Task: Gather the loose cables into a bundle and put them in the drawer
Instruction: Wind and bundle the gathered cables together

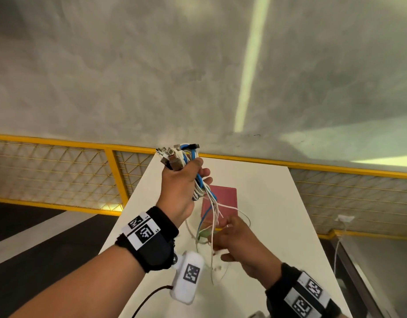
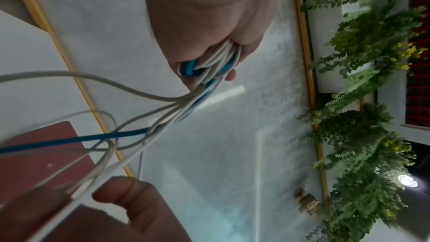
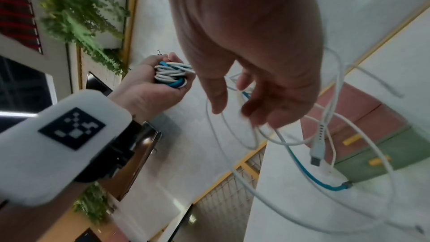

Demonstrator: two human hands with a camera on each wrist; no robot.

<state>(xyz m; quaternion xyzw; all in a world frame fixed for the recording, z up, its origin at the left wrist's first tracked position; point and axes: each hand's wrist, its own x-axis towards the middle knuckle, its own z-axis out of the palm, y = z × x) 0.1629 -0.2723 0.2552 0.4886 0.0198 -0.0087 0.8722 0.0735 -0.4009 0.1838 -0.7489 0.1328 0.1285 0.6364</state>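
My left hand (image 1: 186, 177) is raised above the white table (image 1: 271, 203) and grips a bundle of white and blue cables (image 1: 178, 157), plugs sticking out on top. The coil shows in its fist (image 2: 209, 62) (image 3: 172, 76). Loose strands (image 1: 211, 216) hang down from the bundle. Lower, my right hand (image 1: 234, 239) (image 3: 244, 102) has relaxed fingers among these strands; thumb and fingers stay apart and a white strand lies across it (image 2: 81, 203). A white plug (image 3: 317, 146) and a blue cable (image 3: 309, 178) dangle. A small drawer unit (image 1: 223, 198) with red top and green drawer front (image 3: 384, 155) stands behind.
A yellow railing with mesh (image 1: 60, 143) runs behind the table's far end, with grey floor beyond. Green plants (image 2: 360, 80) hang along a wall. At the right a white lead hangs from a socket (image 1: 345, 219). The table's edges fall away left and right.
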